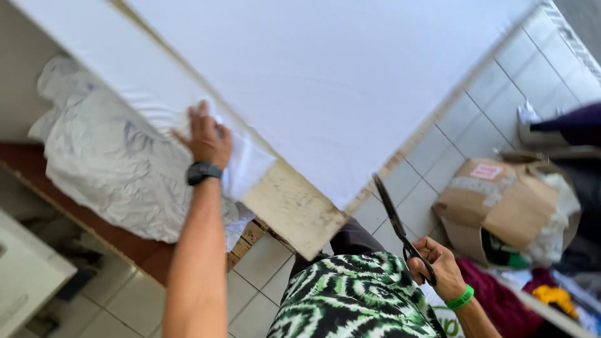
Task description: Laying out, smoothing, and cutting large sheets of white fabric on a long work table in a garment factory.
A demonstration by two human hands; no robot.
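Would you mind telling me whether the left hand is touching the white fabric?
Touching: the head view shows the left hand pressed flat on the white fabric at the table's edge.

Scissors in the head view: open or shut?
Shut: the scissors in the right hand show their blades together as one dark line.

Wooden table, bare worn corner nearest the person; white fabric spread flat over most of the top, up to the right edge; 2nd white strip lying along the left edge.
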